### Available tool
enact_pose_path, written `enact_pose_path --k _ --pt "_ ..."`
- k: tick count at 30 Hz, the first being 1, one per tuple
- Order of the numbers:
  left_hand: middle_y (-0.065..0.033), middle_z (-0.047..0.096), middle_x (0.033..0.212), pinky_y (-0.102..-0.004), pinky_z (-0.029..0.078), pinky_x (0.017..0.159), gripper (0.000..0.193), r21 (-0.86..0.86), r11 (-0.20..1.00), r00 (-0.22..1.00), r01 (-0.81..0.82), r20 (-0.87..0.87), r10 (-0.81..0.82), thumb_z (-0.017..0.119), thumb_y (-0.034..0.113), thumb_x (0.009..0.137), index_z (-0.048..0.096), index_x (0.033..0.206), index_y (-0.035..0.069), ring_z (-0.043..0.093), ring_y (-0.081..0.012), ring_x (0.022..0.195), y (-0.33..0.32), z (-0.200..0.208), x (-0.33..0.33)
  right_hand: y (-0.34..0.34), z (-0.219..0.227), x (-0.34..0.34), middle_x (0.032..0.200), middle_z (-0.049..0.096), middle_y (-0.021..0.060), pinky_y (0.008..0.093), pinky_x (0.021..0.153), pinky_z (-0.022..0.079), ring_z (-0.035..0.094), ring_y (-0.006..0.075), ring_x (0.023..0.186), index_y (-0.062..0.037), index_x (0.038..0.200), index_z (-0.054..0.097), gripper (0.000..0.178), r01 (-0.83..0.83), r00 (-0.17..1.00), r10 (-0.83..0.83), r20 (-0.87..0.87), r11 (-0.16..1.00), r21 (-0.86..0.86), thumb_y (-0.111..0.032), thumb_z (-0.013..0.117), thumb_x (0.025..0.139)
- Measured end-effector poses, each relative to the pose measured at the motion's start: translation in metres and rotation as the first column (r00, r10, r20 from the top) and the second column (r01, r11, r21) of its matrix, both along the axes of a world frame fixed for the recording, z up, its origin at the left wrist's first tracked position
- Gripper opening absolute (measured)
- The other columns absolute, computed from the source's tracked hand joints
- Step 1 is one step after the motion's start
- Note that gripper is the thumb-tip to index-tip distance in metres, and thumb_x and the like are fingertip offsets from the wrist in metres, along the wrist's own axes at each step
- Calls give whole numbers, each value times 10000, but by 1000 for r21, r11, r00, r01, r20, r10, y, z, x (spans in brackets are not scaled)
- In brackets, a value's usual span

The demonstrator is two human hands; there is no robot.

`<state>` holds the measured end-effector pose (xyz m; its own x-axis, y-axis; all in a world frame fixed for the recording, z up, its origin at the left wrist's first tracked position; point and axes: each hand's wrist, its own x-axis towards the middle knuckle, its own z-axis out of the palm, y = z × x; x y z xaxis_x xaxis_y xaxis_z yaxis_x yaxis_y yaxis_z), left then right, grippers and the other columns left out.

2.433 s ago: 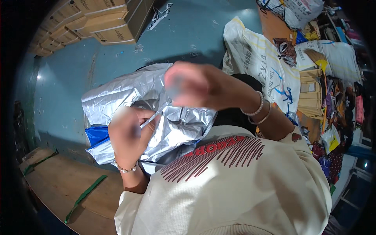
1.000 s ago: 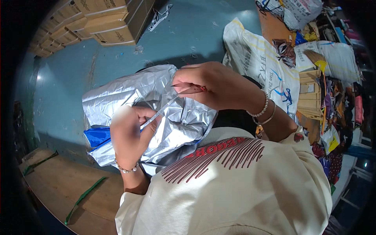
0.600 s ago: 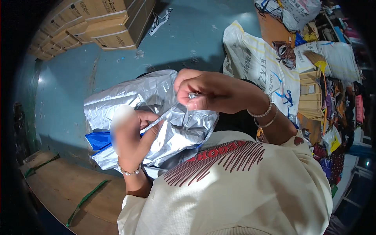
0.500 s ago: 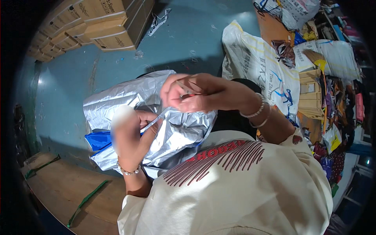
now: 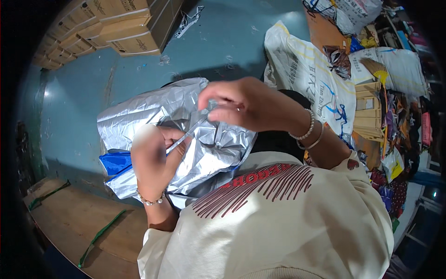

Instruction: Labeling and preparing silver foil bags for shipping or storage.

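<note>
A crinkled silver sheet (image 5: 144, 104) with a blue side (image 5: 116, 162) lies bunched over my lap. My left hand (image 5: 155, 156) is closed on a narrow pale strip (image 5: 189, 130) at the sheet's folds; part of this hand is blurred. From there the strip slants up to my right hand (image 5: 234, 104), whose thumb and fingers pinch its upper end above the silver material. A small glint shows among the right fingers, too small to name.
Stacked cardboard boxes (image 5: 130, 35) stand at the far left on the blue-green floor. A large white woven sack (image 5: 292, 60) is just right of my lap, with a crate (image 5: 369, 111), broom (image 5: 381, 76) and heaped goods beyond. Near left lies a wooden board (image 5: 65, 214) with green straps.
My right hand has turned and its fingers have opened out a little, while the strip stays stretched between both hands. My left hand has hardly moved.
</note>
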<state>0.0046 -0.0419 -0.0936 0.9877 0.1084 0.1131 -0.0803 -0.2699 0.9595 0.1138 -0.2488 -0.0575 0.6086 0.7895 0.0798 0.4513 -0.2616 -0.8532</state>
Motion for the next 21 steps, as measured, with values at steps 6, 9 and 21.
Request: enact_pose_path --k 6,9,21 --pt "9 527 646 -214 289 498 107 54 998 1000 9 -17 -8 717 -61 696 653 761 -5 355 -94 535 0 11 0 2 -10 -6 602 531 23 317 484 348 364 188 471 -35 881 582 152 5 957 4 289 1000 -28 -17 614 734" --pt "-4 542 667 -222 306 505 113 134 989 996 55 62 -64 726 -51 692 652 767 -8 373 -107 545 -5 26 12 4 -11 -7 637 555 37 313 485 347 367 205 470 -34 874 584 161 -5 959 7 284 1000 -7 -15 613 718" --pt "-32 563 705 -241 360 551 147 292 956 986 -19 166 -31 744 -39 677 622 756 -13 420 -134 579 -18 19 19 -2 -17 -1 774 585 13 246 475 296 353 123 480 -39 862 554 53 -13 987 -32 157 961 278 -43 578 815"
